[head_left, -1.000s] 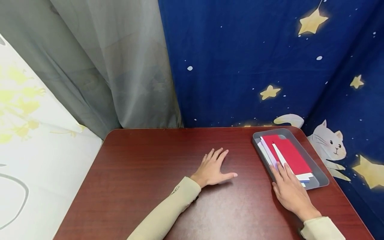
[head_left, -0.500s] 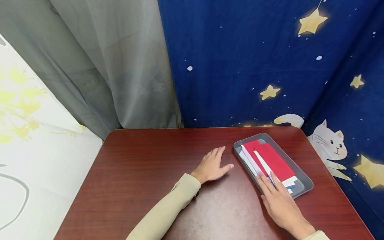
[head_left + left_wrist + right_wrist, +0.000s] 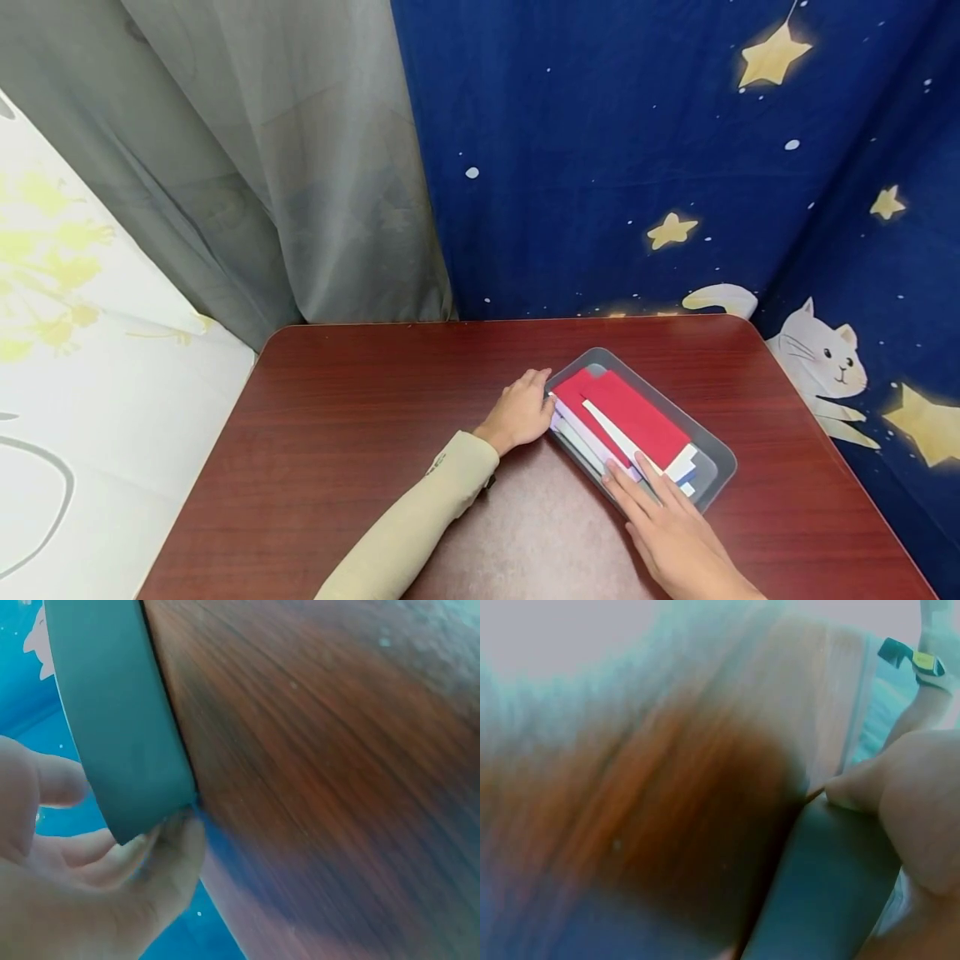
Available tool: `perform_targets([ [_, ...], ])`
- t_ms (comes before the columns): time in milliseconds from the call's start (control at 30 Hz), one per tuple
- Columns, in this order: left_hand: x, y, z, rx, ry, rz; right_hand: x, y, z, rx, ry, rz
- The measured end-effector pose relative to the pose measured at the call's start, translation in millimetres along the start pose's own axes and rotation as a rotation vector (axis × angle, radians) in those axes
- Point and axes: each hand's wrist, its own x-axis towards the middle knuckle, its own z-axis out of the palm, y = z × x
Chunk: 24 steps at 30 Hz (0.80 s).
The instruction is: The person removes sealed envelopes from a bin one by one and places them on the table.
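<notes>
A shallow grey tray (image 3: pixel 716 467) lies slantwise on the table, holding flat red sheets (image 3: pixel 645 417), a long white strip (image 3: pixel 611 429), pale lilac pieces (image 3: pixel 581 433) and a bit of blue. My left hand (image 3: pixel 521 414) grips the tray's left corner; in the left wrist view its thumb touches the lower corner of the tray wall (image 3: pixel 124 720), with the other fingers behind. At the near edge my right hand (image 3: pixel 671 533) holds the rim, its fingers over it inside the tray. The right wrist view shows the tray's outer wall (image 3: pixel 817 885) beside that hand; the grip is partly hidden.
The dark red-brown wooden table (image 3: pixel 375 383) extends to the left of the tray and around it. Behind it hang a grey curtain (image 3: pixel 337 167) and a blue curtain (image 3: pixel 562 167) with stars and a cat. A white patterned cloth (image 3: pixel 112 400) is at the left.
My right hand has drawn the tray leftward and nearer from the table's right side, turning it slightly. My left hand, spread on its own before, now holds the tray's left corner.
</notes>
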Motion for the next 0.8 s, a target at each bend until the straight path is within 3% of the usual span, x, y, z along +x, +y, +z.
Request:
perform_targets([
  [167, -1.9, -17.2, 0.0, -0.035, 0.035, 0.025, -2.0, -0.2, -1.5, 0.013, -0.062, -0.024],
  [400, -4.8, -55.0, 17.9, -0.043, 0.050, 0.047, -5.0, 6.5, -3.3, 0.002, -0.080, -0.008],
  [467, -10.8, -59.5, 17.5, -0.050, 0.058, 0.054, -4.9, 7.8, -4.0, 0.018, -0.088, 0.010],
  [533, -19.3, -60.2, 13.0, -0.062, 0.070, 0.063, -4.3, 8.5, -5.1, 0.033, -0.099, 0.029],
  [633, -36.7, -48.7, -6.3, -0.098, 0.045, 0.029, -3.2, 9.4, -7.0, 0.047, -0.112, 0.046],
  [667, -40.2, -52.3, -4.7, -0.107, 0.061, 0.032, -2.8, 9.6, -7.5, 0.048, -0.115, 0.047],
  [800, -62.7, -42.7, -21.7, -0.127, 0.053, 0.004, -0.9, 9.8, -9.8, 0.045, -0.126, 0.034],
])
